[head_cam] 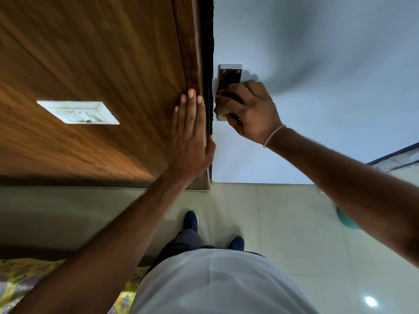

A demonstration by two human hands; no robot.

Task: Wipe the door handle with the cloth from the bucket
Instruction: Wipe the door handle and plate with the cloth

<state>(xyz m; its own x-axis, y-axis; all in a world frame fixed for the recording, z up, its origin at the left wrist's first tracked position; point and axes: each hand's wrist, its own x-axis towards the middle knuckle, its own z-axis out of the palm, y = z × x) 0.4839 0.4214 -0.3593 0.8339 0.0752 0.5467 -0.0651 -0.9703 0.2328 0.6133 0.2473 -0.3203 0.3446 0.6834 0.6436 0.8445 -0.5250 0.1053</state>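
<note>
The metal door handle plate (229,73) is fixed to the pale blue-white door (317,64), near its left edge. My right hand (249,109) covers the lower part of the plate, fingers closed around a small pale cloth (221,107) pressed against the handle; only a bit of the cloth shows at the fingertips. My left hand (191,137) lies flat with fingers together against the brown wooden door frame (188,53), its thumb at the door's edge. The handle lever itself is hidden under my right hand.
A white switch plate (78,112) sits on the wood-panelled wall to the left. Below are a tiled floor (283,223), my dark shoes (191,220), a teal object (345,219) behind my right forearm, and yellow patterned fabric (20,277) at bottom left.
</note>
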